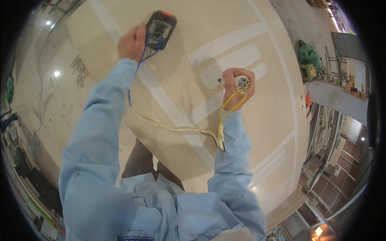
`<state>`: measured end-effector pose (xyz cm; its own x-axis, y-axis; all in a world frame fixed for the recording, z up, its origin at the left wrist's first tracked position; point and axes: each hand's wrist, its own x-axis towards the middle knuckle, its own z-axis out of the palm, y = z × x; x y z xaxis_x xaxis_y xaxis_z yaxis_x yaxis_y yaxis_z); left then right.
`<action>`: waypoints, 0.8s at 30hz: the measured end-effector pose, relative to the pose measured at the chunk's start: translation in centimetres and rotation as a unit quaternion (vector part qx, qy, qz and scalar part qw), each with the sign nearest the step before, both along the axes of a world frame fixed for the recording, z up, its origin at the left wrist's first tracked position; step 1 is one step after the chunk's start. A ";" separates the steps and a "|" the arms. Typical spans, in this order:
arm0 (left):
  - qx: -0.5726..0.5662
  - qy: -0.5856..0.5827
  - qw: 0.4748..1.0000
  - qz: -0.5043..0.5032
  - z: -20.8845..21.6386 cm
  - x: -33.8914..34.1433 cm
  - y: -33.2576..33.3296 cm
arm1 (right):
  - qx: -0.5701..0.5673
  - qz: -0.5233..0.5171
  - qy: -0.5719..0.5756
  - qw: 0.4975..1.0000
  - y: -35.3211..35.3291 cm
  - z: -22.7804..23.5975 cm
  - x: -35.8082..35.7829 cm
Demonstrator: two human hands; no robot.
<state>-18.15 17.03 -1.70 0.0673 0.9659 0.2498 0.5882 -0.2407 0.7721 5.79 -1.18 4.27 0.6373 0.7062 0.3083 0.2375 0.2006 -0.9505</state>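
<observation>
At the far left of the board, my left hand (132,43) is closed on the side of a black box-shaped electrical device (161,29) with rounded corners and a red patch at its top edge. Blue wires (148,56) run out of its lower end past my wrist. To the right, my right hand (242,90) grips a round off-white electrical fitting (242,83) with a grey inside. Yellow wires (225,105) hang from that fitting along my right sleeve. A pale taped cable (173,128) sags between the two wire sets, its right end beside my right forearm.
Under both hands lies a large beige board (169,76) with whitish filler strips. A green machine (307,72) and green sacking (309,55) stand beyond its right edge, near stacked boards and lengths of material. On the left, a thin cable (39,76) trails over the stained floor.
</observation>
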 end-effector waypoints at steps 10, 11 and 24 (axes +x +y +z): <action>0.004 -0.004 1.000 -0.002 0.2 0.2 -0.2 | -0.007 0.020 0.053 0.998 -1.3 0.1 -0.5; 0.007 -0.022 1.000 -0.001 0.2 0.2 -0.3 | -0.045 0.031 0.035 0.998 -1.2 0.0 -0.8; -0.003 -0.037 0.999 0.000 0.2 0.2 -0.3 | -0.042 0.046 0.025 0.998 0.1 0.7 -1.7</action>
